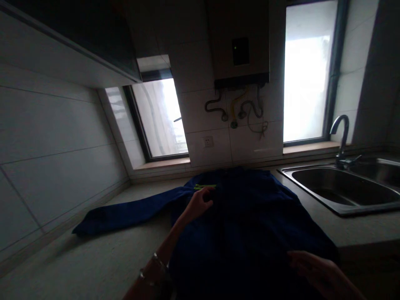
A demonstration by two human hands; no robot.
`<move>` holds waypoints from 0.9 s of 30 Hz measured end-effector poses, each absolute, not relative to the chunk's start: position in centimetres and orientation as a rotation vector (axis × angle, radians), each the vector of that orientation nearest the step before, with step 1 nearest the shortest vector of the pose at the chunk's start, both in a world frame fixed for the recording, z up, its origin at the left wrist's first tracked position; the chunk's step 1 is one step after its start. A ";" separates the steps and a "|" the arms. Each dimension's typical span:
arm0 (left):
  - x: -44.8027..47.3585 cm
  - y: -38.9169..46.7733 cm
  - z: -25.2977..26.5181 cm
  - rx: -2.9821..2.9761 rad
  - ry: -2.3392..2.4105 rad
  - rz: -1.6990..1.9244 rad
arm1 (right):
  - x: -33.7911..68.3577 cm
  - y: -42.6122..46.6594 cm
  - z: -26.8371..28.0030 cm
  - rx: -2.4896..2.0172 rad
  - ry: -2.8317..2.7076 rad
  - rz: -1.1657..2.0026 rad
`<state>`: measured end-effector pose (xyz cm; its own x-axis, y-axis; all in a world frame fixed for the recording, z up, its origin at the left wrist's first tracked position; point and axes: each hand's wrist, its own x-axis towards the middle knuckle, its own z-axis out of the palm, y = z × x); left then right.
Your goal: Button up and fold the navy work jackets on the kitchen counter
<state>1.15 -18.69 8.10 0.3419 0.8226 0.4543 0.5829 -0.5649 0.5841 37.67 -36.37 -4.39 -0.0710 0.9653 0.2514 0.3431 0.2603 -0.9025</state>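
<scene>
Left of the sink [331, 183], a dark blue garment [243, 216] lies spread on the counter [125, 258], its yellow-green marking [204, 186] unreadable. There the left hand [200, 203] curls, fingers near thumb. Nearer the sink, the right hand [317, 266] keeps fingers close together over the garment. Whether either grips cloth, I cannot tell. A faucet [344, 141] rises behind the sink.
</scene>
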 end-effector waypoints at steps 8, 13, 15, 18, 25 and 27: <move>9.6 -29.1 10.6 2.206 0.774 0.914 | 30.9 -34.1 3.4 -1.041 -1.854 -0.215; 10.1 -30.2 10.3 1.914 0.632 0.847 | 30.3 -32.7 4.9 -1.043 -1.909 -0.360; 9.9 -30.0 10.4 1.842 0.590 0.835 | 30.7 -32.5 5.3 -1.040 -1.987 -0.398; 9.5 -29.8 10.7 1.828 0.563 0.815 | 31.0 -32.5 6.1 -0.986 -2.078 -0.449; 9.6 -29.9 11.0 1.822 0.790 0.756 | 30.5 -33.3 6.1 -1.013 -1.822 -0.529; 9.6 -29.9 10.9 1.814 0.750 0.677 | 30.4 -33.3 5.5 -1.025 -1.824 -0.491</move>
<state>9.63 -29.87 10.92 0.6489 0.7533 0.1070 0.1831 -0.2910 0.9390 30.35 -33.34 5.51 -0.1945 0.4351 0.8791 0.8175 0.5672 -0.0999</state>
